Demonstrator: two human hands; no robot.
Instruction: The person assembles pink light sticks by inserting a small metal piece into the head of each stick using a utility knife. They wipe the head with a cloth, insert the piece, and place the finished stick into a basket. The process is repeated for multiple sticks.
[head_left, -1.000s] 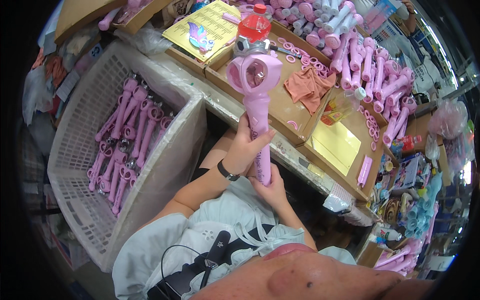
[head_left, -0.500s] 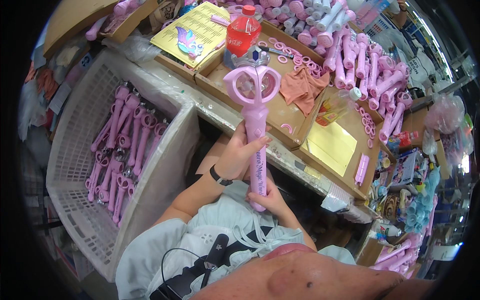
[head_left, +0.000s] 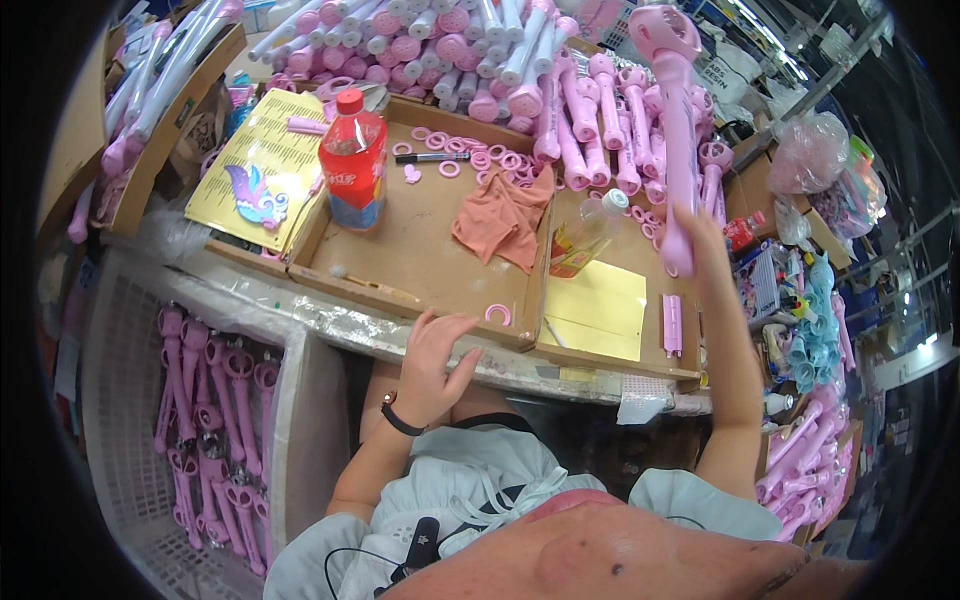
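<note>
My right hand [head_left: 697, 235], slightly blurred, is reaching out to the far right. Its fingers close around the lower end of a pink toy wand [head_left: 680, 120], held up in front of a pile of similar pink wands [head_left: 598, 115]. The wand's round head points away from me; no crown can be made out on it. My left hand [head_left: 432, 365], wearing a black wristband, holds nothing. Its fingers are spread over the table's front edge, near the cardboard tray [head_left: 400, 312] and a loose pink ring [head_left: 497, 314].
A white basket [head_left: 125, 400] at the left holds several pink wands. In the trays are a red-capped bottle [head_left: 354, 165], an orange cloth [head_left: 502, 222], a clear bottle [head_left: 585, 235], yellow paper [head_left: 600, 310] and a marker [head_left: 432, 157]. White-handled pieces [head_left: 440, 50] are heaped behind.
Both hands gripped a silver-crowned wand; now they are apart. The left is open, and the right has moved far right with a wand. I cannot tell whether it is the same one.
</note>
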